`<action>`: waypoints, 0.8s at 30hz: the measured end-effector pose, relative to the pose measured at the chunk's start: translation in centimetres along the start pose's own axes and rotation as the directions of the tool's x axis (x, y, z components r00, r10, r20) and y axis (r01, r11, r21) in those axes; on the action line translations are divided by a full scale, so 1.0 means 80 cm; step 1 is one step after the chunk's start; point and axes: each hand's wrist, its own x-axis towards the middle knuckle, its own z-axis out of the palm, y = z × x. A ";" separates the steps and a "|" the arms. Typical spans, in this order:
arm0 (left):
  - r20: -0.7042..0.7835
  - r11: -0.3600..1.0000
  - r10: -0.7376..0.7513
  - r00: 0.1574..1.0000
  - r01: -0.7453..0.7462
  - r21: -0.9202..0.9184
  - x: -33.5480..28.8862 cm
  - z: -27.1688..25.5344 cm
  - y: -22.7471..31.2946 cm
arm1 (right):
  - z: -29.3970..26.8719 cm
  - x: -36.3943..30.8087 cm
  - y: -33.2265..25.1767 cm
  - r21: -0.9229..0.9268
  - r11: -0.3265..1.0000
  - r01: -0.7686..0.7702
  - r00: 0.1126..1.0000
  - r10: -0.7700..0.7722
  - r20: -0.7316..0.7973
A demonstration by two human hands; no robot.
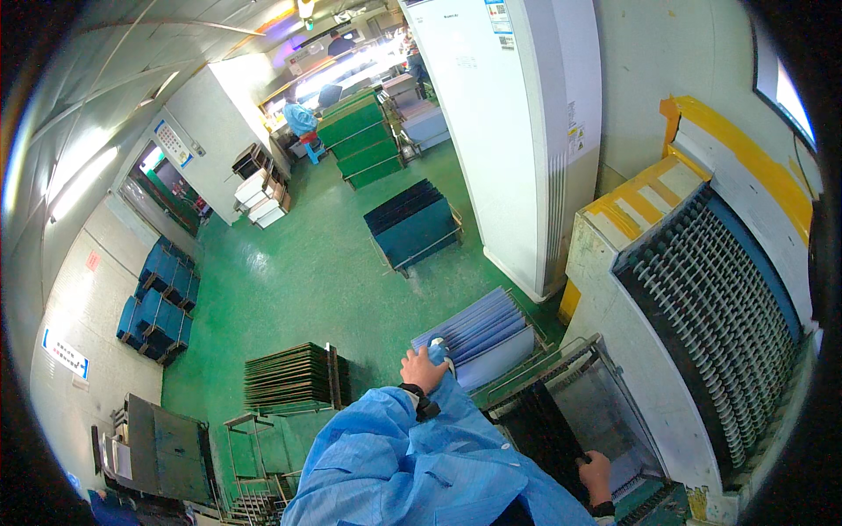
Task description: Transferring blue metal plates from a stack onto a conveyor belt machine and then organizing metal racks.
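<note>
Fingers of the right hand (596, 478) grip the near edge of the black panels (539, 430), best kept aligned; whether the left hand (424, 369) grasps anything, I cannot tell.

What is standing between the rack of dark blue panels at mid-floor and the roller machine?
In the head view, the tall white cabinet stands between the dark blue panels and the roller machine.

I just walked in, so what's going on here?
A person in a blue fabric smock has the right hand at the edge of flat black panels, beside a white machine with ridged rollers. The left hand is close to flat light-blue panels; whether it touches them is unclear.
</note>
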 end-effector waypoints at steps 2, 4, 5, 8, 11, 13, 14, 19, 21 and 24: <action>-0.011 1.000 0.013 1.000 -0.013 -0.003 0.001 0.003 -0.001 | 0.003 0.001 0.004 0.001 0.999 -0.033 0.999 0.033 0.007; -0.018 1.000 0.015 1.000 -0.015 -0.005 0.000 0.003 -0.002 | -0.003 -0.002 -0.004 0.007 0.999 -0.031 0.999 0.031 0.009; -0.019 1.000 0.012 1.000 -0.012 -0.007 -0.001 0.001 -0.001 | -0.006 -0.003 -0.009 0.010 0.999 -0.030 0.999 0.030 0.010; -0.005 1.000 0.002 1.000 -0.002 -0.006 0.000 0.001 0.000 | -0.012 -0.006 -0.017 0.005 1.000 -0.031 1.000 0.031 0.008; -0.002 1.000 0.005 1.000 -0.006 -0.010 0.000 0.000 0.001 | -0.009 -0.005 -0.013 -0.003 1.000 -0.017 1.000 0.017 0.001; -0.006 1.000 0.005 1.000 -0.005 -0.012 -0.001 -0.001 0.001 | -0.010 -0.003 -0.012 0.020 0.999 -0.038 0.999 0.037 0.028; -0.008 1.000 0.002 1.000 -0.002 -0.013 -0.001 -0.002 0.002 | -0.010 -0.003 -0.012 0.031 0.998 -0.049 0.998 0.047 0.042; 0.001 1.000 0.002 1.000 -0.002 -0.013 -0.002 -0.005 0.005 | 0.002 0.001 0.004 0.022 0.999 -0.024 1.000 0.024 -0.002; -0.006 1.000 0.003 1.000 -0.003 -0.017 -0.001 -0.002 0.004 | 0.006 0.003 0.010 0.020 1.000 -0.022 1.000 0.022 -0.006; -0.009 1.000 0.006 1.000 -0.006 -0.012 0.000 0.002 -0.002 | -0.003 0.000 -0.003 0.024 1.000 -0.018 1.000 0.019 -0.005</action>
